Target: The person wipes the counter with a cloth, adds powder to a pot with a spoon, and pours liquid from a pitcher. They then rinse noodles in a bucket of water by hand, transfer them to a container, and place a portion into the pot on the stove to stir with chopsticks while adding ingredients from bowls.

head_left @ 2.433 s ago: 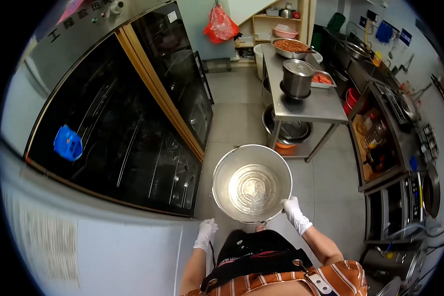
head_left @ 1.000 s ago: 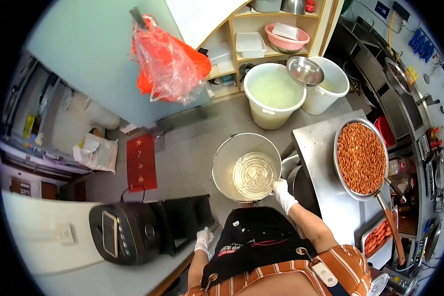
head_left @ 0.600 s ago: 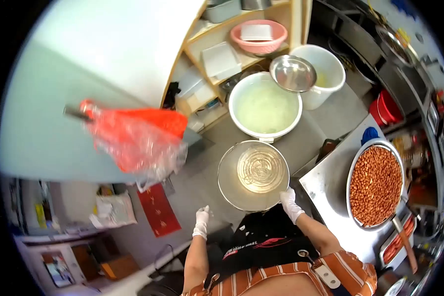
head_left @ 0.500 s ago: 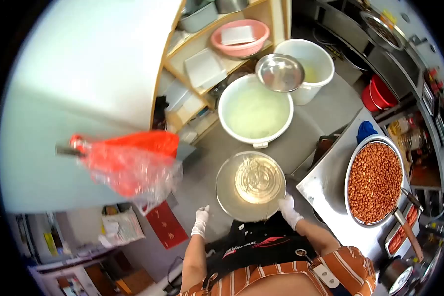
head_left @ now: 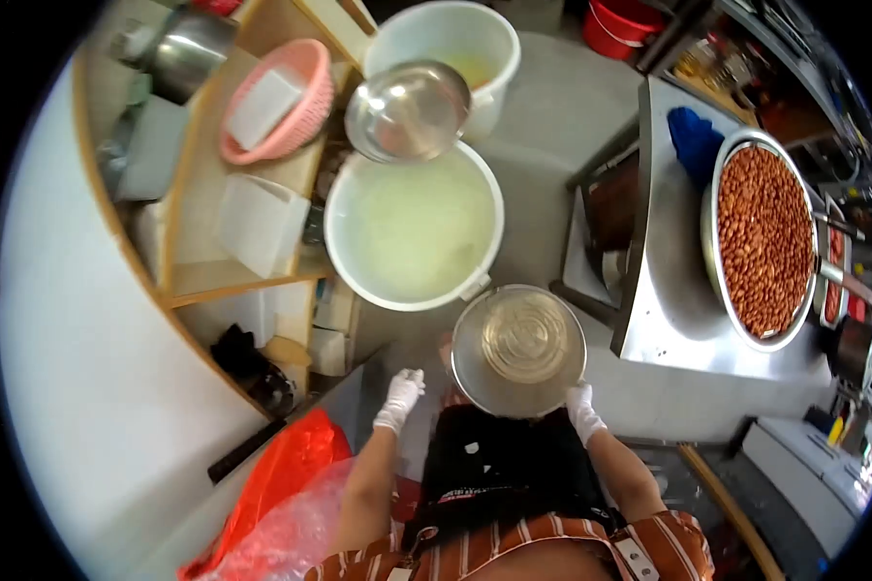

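Note:
Both of my hands wear white gloves. My right hand point(head_left: 582, 411) grips the lower right rim of a round metal basin point(head_left: 520, 391), whose base shows ring marks. Left of the basin and apart from it, my left hand point(head_left: 400, 395) has its fingers curled together; whether something small is in them is hidden. Just beyond the basin stands a large white tub point(head_left: 415, 228) of pale, cloudy liquid. An empty-looking steel bowl point(head_left: 408, 111) rests over that tub's far edge, between it and a second white bucket point(head_left: 484, 58).
On the right, a steel table point(head_left: 683, 281) bears a large bowl of reddish-brown nuts point(head_left: 765, 242) and a blue cloth or bag point(head_left: 695, 143). Wooden shelves point(head_left: 189, 242) with a pink basket point(head_left: 300, 116) stand left. A red plastic bag point(head_left: 281, 484) hangs at lower left.
The view has turned and moved nearer the tub. The nut bowl now lies farther right, and the red bag has shifted to the lower left. My right hand still holds the basin.

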Action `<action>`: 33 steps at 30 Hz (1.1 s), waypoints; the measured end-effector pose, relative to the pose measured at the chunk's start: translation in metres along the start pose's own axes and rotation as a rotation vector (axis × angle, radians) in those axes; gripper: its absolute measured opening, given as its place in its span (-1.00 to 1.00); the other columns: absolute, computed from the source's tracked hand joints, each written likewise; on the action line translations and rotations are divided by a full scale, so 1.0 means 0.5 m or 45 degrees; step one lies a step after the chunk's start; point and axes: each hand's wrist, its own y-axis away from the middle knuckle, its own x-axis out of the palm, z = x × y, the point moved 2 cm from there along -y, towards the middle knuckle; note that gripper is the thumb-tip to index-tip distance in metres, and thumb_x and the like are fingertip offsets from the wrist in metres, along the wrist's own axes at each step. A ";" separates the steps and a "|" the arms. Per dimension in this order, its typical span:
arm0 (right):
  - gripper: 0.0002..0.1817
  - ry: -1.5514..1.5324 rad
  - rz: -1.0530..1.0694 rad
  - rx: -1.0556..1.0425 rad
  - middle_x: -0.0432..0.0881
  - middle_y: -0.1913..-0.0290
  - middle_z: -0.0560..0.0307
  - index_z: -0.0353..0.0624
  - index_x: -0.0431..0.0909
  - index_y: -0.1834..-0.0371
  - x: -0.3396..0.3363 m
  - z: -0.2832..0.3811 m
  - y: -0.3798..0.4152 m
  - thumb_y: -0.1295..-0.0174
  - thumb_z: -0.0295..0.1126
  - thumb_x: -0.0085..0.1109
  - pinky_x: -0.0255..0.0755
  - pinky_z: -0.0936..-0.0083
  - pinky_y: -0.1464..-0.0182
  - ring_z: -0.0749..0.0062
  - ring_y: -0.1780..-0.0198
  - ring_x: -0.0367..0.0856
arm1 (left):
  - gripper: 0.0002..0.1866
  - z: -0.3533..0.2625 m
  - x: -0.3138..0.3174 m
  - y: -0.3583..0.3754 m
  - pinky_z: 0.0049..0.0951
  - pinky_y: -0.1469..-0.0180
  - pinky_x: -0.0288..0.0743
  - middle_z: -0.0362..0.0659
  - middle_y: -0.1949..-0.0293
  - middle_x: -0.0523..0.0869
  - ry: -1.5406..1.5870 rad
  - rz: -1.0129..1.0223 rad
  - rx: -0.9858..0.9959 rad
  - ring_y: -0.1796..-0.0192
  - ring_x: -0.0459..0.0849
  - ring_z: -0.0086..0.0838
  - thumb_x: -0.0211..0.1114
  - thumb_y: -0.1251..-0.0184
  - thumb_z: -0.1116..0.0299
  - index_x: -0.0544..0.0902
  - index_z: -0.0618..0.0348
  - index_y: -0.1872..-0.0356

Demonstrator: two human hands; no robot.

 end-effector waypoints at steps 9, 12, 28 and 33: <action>-0.67 -0.547 -0.205 0.440 0.62 0.23 0.05 -0.27 0.52 0.07 0.131 -0.240 -0.102 -0.04 -0.64 0.07 0.50 0.37 0.22 0.25 0.27 0.59 | -0.72 0.070 -0.049 -0.149 -0.56 0.42 0.46 -0.23 0.45 0.58 -0.032 0.032 -0.147 0.50 0.52 -0.58 0.20 -0.36 0.18 0.51 0.24 0.23; -0.67 -0.720 -0.242 0.508 0.62 0.23 0.06 -0.19 0.51 0.05 0.190 -0.262 -0.124 -0.05 -0.58 0.13 0.53 0.23 0.21 0.17 0.29 0.60 | -0.72 0.136 -0.032 -0.180 -0.58 0.49 0.39 -0.24 0.49 0.60 -0.073 0.037 -0.076 0.52 0.54 -0.59 0.18 -0.36 0.13 0.52 0.17 0.26; -0.52 -0.930 -0.358 0.448 0.45 -0.12 0.16 0.02 0.37 -0.14 0.352 -0.425 -0.243 -0.13 -0.65 0.06 0.42 0.18 -0.12 0.19 -0.08 0.46 | -0.70 0.205 -0.006 -0.274 -0.54 0.33 0.45 -0.20 0.36 0.63 -0.367 0.126 -0.191 0.42 0.56 -0.57 0.14 -0.39 0.16 0.52 0.23 0.12; -0.58 -0.817 -0.284 0.488 0.48 -0.06 0.12 0.02 0.39 -0.11 0.360 -0.396 -0.319 -0.18 -0.60 0.05 0.45 0.20 -0.07 0.19 -0.07 0.47 | -0.73 0.141 0.006 -0.284 -0.55 0.37 0.48 -0.19 0.36 0.61 -0.239 0.053 -0.033 0.39 0.55 -0.59 0.17 -0.38 0.24 0.53 0.27 0.14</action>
